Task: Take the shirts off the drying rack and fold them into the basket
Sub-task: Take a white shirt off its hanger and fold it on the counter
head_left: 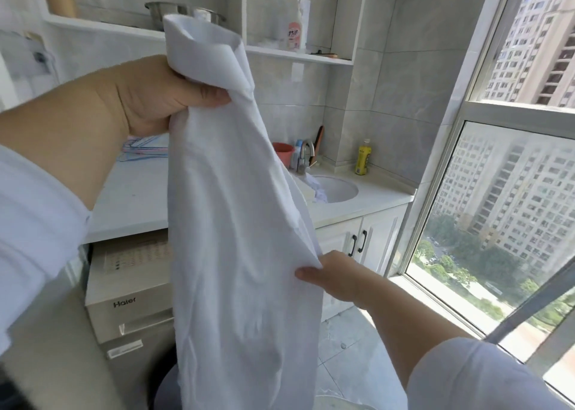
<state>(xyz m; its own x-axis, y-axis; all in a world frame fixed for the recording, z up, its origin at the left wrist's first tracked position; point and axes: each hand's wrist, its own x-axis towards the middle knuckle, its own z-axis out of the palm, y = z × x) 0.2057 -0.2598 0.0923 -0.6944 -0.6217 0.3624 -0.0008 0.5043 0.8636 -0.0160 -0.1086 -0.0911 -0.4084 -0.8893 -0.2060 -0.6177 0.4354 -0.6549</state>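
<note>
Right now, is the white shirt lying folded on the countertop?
No: the left hand and right hand hold the white cotton shirt hanging in the air.

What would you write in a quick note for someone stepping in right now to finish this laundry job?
Left hand: raised, gripping the top of the white shirt near its collar.
Right hand: lower down, pinching the shirt's right edge.
The shirt hangs lengthwise between the two hands, off any hanger and not yet folded.
Some wire hangers lie on the countertop behind it. More cloth sits in the sink.
The drying rack is out of view, and I cannot make out the basket for sure, so I cannot tell how many shirts remain.
Left to do: fold this shirt, put it in the basket, then check the rack.
</note>
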